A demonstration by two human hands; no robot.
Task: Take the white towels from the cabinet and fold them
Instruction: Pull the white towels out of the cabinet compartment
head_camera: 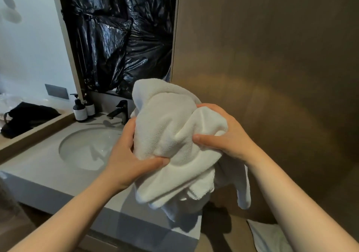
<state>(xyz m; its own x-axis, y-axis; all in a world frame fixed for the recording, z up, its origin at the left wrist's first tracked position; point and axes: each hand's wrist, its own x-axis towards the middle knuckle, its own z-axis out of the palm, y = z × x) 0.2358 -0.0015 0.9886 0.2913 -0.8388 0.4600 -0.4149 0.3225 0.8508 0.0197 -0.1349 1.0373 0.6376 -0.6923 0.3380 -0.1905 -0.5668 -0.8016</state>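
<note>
A bunched bundle of white towels (171, 127) hangs in the air over the right end of the sink counter. My left hand (128, 154) grips its left side, thumb pressed into the cloth near the bottom. My right hand (227, 135) grips its right side, fingers over the top and thumb dug into the front. Loose ends of the towels dangle below both hands. Another white cloth (270, 236) lies low at the bottom right. The brown cabinet panel (272, 57) stands shut right behind the bundle.
A grey counter (38, 174) with a round basin (87, 148) sits to the left. A black tap (121, 111) and two pump bottles (80, 109) stand at its back. Black plastic sheeting (116, 33) covers the mirror. A dark bag (25, 117) lies at far left.
</note>
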